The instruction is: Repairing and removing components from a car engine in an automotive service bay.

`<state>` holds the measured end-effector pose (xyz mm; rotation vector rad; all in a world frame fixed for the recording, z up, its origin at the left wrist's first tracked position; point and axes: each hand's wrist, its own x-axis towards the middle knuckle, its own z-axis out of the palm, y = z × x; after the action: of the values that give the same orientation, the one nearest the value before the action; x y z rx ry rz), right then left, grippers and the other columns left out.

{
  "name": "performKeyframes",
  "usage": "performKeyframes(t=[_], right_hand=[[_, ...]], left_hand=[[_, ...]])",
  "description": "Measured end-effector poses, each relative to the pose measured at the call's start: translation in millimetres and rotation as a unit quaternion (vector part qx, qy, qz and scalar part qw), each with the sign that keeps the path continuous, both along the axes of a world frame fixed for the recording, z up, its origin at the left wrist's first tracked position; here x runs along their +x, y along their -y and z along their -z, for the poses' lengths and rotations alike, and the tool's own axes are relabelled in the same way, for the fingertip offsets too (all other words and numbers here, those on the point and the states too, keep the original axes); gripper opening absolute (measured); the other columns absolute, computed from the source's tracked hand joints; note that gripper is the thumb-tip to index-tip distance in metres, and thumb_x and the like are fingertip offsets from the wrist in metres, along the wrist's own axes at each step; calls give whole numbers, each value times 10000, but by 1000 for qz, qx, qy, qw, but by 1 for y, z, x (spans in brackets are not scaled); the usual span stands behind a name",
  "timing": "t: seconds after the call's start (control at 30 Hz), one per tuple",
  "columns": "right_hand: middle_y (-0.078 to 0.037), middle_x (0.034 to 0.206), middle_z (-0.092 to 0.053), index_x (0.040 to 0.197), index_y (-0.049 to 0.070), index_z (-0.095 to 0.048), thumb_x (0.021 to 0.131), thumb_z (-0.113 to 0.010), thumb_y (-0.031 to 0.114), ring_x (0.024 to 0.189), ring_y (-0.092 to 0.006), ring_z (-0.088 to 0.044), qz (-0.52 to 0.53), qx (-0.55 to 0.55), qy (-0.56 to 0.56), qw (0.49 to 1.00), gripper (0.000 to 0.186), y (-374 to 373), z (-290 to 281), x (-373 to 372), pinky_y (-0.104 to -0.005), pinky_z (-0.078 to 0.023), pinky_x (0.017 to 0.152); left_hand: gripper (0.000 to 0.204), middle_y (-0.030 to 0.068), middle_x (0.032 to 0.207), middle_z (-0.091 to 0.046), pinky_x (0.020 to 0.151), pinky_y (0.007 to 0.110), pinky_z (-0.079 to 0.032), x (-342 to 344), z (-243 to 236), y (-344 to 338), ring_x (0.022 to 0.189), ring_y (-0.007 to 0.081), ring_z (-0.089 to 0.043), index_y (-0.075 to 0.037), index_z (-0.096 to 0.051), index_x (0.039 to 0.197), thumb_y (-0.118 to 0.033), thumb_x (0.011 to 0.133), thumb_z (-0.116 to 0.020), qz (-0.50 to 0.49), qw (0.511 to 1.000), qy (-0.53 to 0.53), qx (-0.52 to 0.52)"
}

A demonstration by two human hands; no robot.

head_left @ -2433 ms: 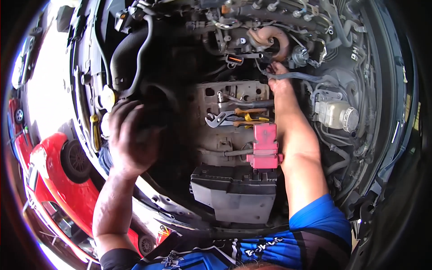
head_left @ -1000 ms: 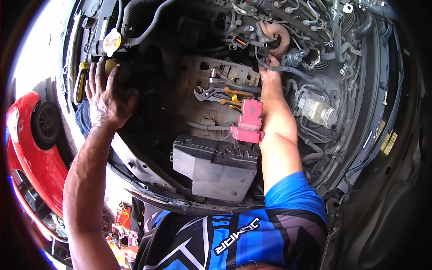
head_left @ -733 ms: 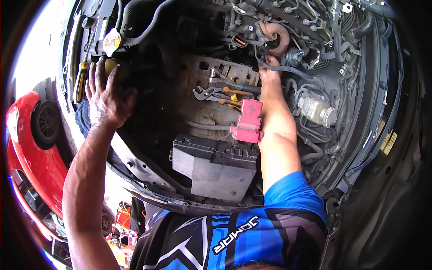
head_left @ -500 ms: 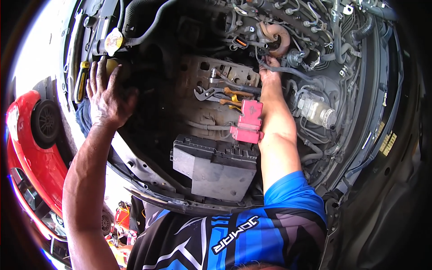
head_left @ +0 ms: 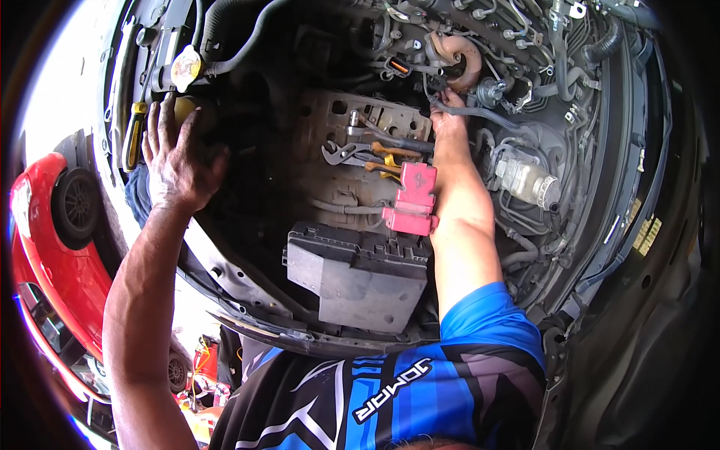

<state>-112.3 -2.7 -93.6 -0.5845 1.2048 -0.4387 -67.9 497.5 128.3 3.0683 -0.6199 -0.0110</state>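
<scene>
The right hand (head_left: 448, 112) reaches just past the far right corner of the metal tray (head_left: 315, 180), its fingers bent in beside a grey hose (head_left: 487, 114) that crosses over them. The fingertips are partly hidden, so one cannot tell whether they are clamped on anything. The hose looks dull and slim, with lines running along its length; it slopes from the hand toward the right side of the engine bay. Close above the hand curves a thick, rust-brown pipe (head_left: 471, 64), and just right of the fingers sits a round metal canister (head_left: 491, 91).

The left hand (head_left: 178, 166) is at the left edge of the engine bay, back upward, fingers spread apart, over a round yellowish part (head_left: 184, 109); whether it touches is unclear. Beside it stand a screwdriver (head_left: 133, 139) with a yellow and black handle and a bunched blue cloth (head_left: 138, 196).

On the tray, a ratchet (head_left: 353, 124) lies toward the far edge, and grey pliers (head_left: 345, 154) with orange-brown handles lie below it. A red plastic cover (head_left: 416, 191) sits by the right edge, and a black box (head_left: 360, 289) beyond the near edge. Right of the forearm is a whitish bottle (head_left: 529, 182).
</scene>
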Motion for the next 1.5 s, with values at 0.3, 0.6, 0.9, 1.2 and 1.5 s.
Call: performKeyframes(t=[0.3, 0.6, 0.9, 1.2, 1.5], right_hand=[[-73, 984, -586, 999, 48, -585, 929, -598, 48, 838, -205, -589, -9, 8, 32, 999, 71, -1, 5, -3, -353, -550, 778], [-71, 897, -605, 991, 43, -559, 942, -574, 66, 812, -209, -613, -2, 20, 12, 1000, 56, 6, 11, -1, -346, -554, 730], [-55, 885, -606, 989, 59, -559, 943, -543, 37, 792, -194, -620, -4, 22, 22, 1000, 53, 9, 1, -6, -346, -549, 692], [-53, 934, -610, 1004, 63, -569, 936, -564, 61, 806, -193, -600, -26, 40, 22, 999, 68, 2, 7, -4, -339, -526, 728], [-77, 935, -607, 993, 50, -565, 938, -571, 61, 841, -223, -615, -6, 30, 36, 999, 57, 15, 8, -7, -346, -538, 698]], left_hand=[[700, 207, 1597, -261, 1175, 593, -200, -1, -2, -4, 1496, 423, -192, -156, -539, 1397, -392, 772, -748, -3, 1000, -8, 11], [689, 207, 1602, -251, 1164, 610, -212, 0, -1, -2, 1492, 431, -198, -156, -545, 1387, -373, 767, -752, -1, 1000, -10, 8], [692, 207, 1602, -255, 1176, 596, -197, 0, -1, 1, 1496, 426, -193, -162, -548, 1391, -386, 768, -751, 0, 1000, -10, -1], [679, 208, 1600, -259, 1175, 597, -198, -2, -2, -2, 1496, 427, -191, -160, -558, 1385, -391, 775, -748, -7, 1000, -11, 12], [672, 217, 1591, -271, 1167, 600, -209, 0, 1, 1, 1489, 434, -204, -151, -569, 1373, -382, 769, -754, 9, 1000, -4, -12]])
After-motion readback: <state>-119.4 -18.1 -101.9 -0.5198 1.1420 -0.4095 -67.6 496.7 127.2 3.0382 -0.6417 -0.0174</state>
